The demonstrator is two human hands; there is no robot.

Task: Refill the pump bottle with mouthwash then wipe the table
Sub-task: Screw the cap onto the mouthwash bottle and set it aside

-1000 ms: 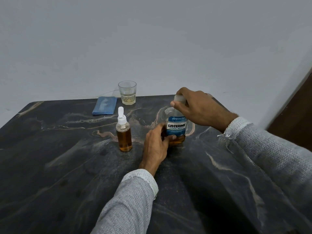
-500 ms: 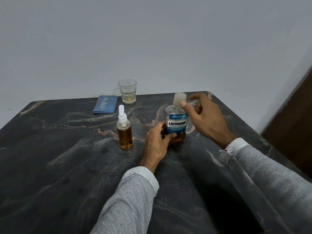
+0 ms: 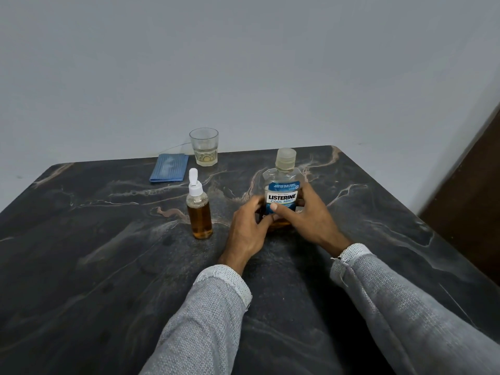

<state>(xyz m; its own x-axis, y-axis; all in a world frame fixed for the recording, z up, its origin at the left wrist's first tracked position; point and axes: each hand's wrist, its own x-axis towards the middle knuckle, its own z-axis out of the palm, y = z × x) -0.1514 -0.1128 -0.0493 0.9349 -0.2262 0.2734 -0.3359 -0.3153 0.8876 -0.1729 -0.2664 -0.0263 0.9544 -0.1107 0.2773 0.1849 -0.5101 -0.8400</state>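
Two hands close on a clear plastic mouthwash bottle with a blue Listerine Cool Mint label (image 3: 281, 196), which stands upright on a dark marble-patterned table (image 3: 94, 266) veined in pale tan and white. From the bottle's left, the left hand (image 3: 247, 228) wraps its fingers around the lower body; from the right, the right hand (image 3: 305, 217) grips the same section, its thumb lying across the front of the label. Between them the bottle is clamped low down, its base and the amber liquid at the bottom mostly hidden behind the fingers. Its frosted translucent cap (image 3: 285, 158) sits on the neck, clear of both hands. Grey knitted sleeves (image 3: 205, 320) with paler cuffs cover both forearms, reaching in from the near edge.

Just to the left of the left hand, apart from it, stands a small clear pump bottle with a white pump head (image 3: 199, 209), upright and filled with amber liquid nearly to the shoulder, froth showing at the top. Near the far edge of the table, a folded blue cloth (image 3: 169, 171) lies flat, and just beside it on the right is a clear faceted drinking glass (image 3: 203, 146) with a little pale liquid in the bottom. A plain grey-white wall (image 3: 243, 63) rises behind the table, with a dark brown panel (image 3: 473, 190) at far right.
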